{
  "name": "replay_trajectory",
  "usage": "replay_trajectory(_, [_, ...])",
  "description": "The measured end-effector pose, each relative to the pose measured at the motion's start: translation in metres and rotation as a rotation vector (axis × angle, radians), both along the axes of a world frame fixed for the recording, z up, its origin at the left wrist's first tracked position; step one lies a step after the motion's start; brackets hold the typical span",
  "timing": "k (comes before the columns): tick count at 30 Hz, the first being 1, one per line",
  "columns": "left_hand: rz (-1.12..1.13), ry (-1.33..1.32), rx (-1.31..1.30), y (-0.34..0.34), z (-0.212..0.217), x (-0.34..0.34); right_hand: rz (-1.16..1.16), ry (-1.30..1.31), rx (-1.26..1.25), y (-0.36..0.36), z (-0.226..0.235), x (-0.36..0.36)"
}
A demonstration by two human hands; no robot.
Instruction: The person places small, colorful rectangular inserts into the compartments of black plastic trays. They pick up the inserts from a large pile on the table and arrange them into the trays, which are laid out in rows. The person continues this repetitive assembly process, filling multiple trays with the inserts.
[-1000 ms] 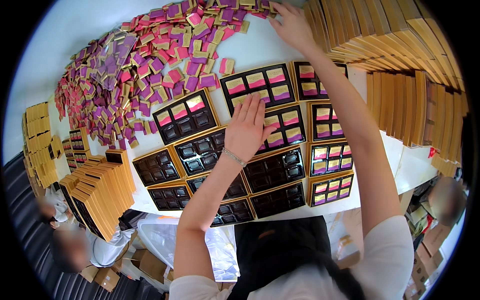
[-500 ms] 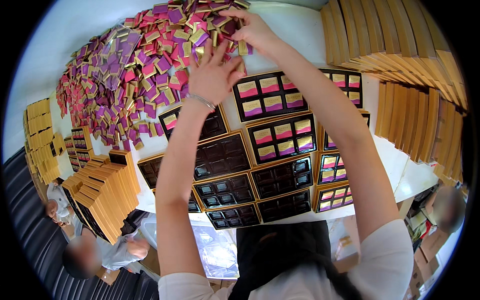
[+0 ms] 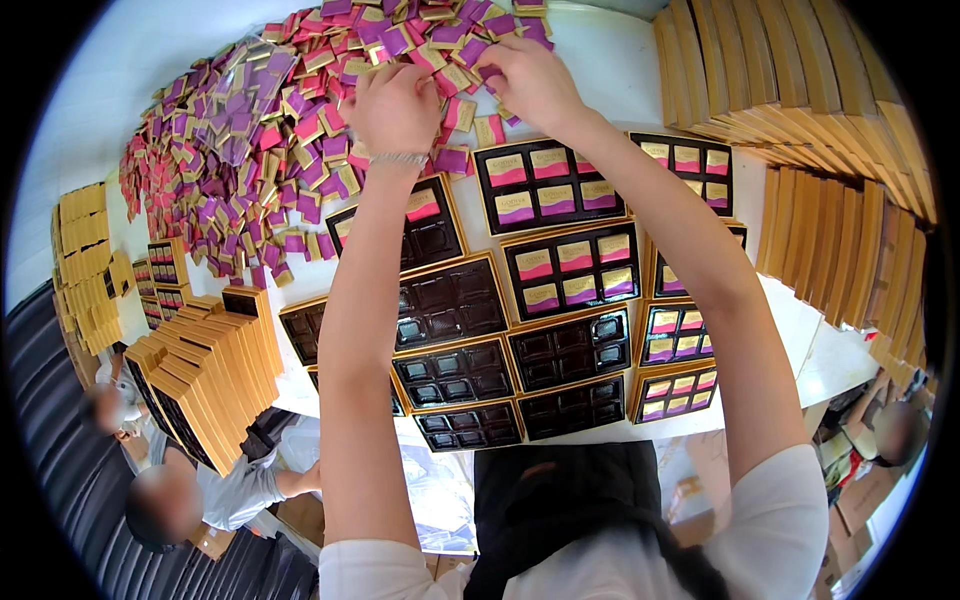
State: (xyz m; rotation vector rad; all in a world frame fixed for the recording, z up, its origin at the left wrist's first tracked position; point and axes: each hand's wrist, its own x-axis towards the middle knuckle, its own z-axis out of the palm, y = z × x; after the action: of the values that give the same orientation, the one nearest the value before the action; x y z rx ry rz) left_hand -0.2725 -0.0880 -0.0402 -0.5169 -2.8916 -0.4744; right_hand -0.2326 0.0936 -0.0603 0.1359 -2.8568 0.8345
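A wide pile of small flat wrapped chocolates (image 3: pixel 300 125), pink or purple with gold, spreads over the far left of the white table. My left hand (image 3: pixel 398 112) is at the pile's near edge, its fingers curled in and the fingertips hidden. My right hand (image 3: pixel 540 88) reaches the pile's right edge, thumb and fingers pinched at a purple-and-gold wrapped chocolate (image 3: pixel 489 72). Closer to me lie gold-edged boxes with black trays. The far middle box (image 3: pixel 548 188) and the filled box (image 3: pixel 572 268) hold rows of chocolates. A partly filled box (image 3: pixel 432 235) lies under my left forearm.
Unfilled black trays (image 3: pixel 570 350) line the near edge. Stacked gold boxes (image 3: pixel 770 60) stand along the right, with more stacked boxes (image 3: pixel 205 370) at left. A clear plastic sheet (image 3: pixel 250 95) rests on the pile. Other people (image 3: pixel 235 490) are beyond the table.
My left hand has gone from spread fingers to curled ones and shifted slightly farther away. My right hand has moved right and a little nearer, its fingers closing. The view has shifted slightly.
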Motion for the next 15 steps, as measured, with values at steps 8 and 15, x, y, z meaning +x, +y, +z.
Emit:
replay_trajectory(8, [-0.188,0.035,-0.071,0.015,-0.017,-0.024,-0.043,-0.324,0.201,-0.038,0.013,0.009])
replay_trajectory(15, [-0.149,0.226,-0.135,0.024,-0.033,-0.041,0.131,-0.134,0.292,-0.028,0.001,0.008])
